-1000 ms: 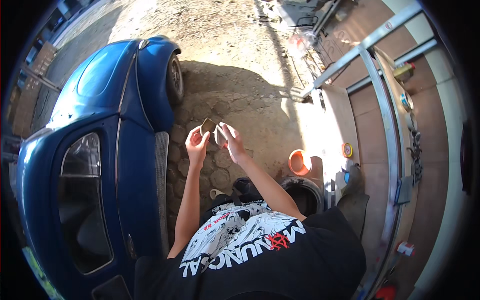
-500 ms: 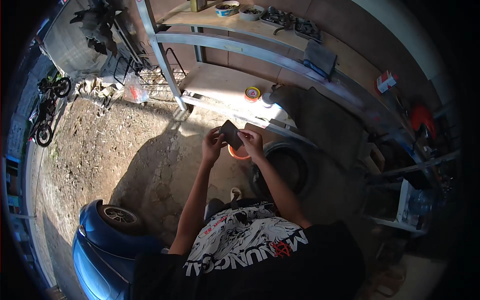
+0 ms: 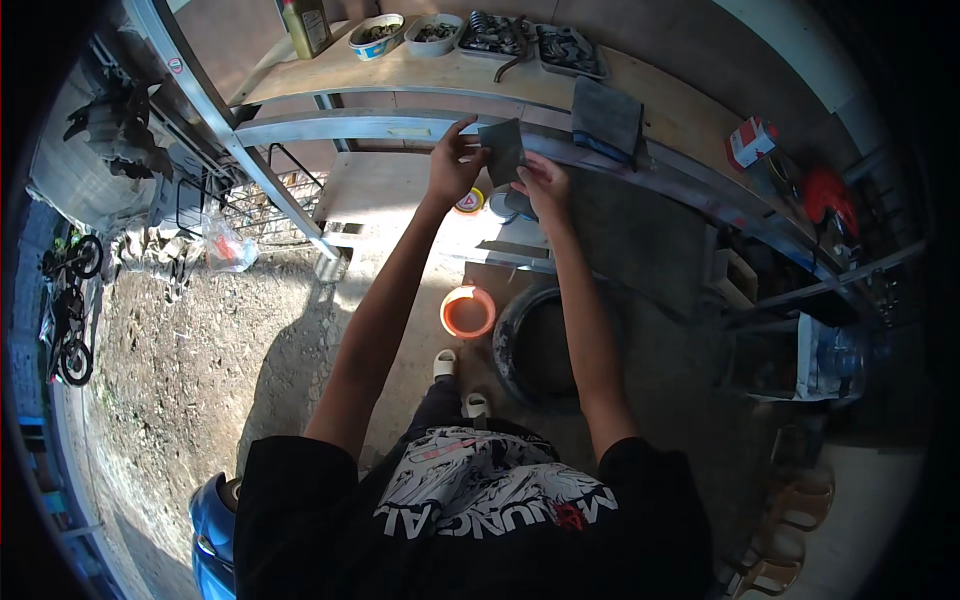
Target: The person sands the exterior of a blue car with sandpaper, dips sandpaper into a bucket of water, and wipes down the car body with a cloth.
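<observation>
- Dark grey sheet (image 3: pixel 502 152): a thin, roughly four-sided piece, held up between the two hands at the end of both outstretched arms. In the view it overlaps the shelf's front beam; whether it touches the beam cannot be told.
- Left hand (image 3: pixel 455 165): at the sheet's left edge, fingers partly curled with a gap between them, the fingertips against the sheet. How firm the hold is cannot be told.
- Right hand (image 3: pixel 542 183): thumb and fingers closed in a pinch at the sheet's lower right corner.
- Metal beam (image 3: pixel 390 128): runs across behind the hands, with a dark folded cloth (image 3: pixel 607 112) hanging to the right of the sheet.
- Wooden shelf (image 3: pixel 350 75): beyond the beam, bearing an olive bottle (image 3: pixel 308 30), two bowls of small parts, two trays of metal parts and, farther right, a red and white box (image 3: pixel 752 143).
- Lower board (image 3: pixel 365 185): partly sunlit, with a round yellow tin (image 3: pixel 468 201) on it between the forearms.
- Orange basin (image 3: pixel 468 312): on the ground below the hands, just beside a large black round tub or tyre (image 3: pixel 507 345).
- Pale sandals (image 3: pixel 445 362): on the person's feet, near the basin.
- Blue car (image 3: pixel 212 545): partly visible at the lower left.
</observation>
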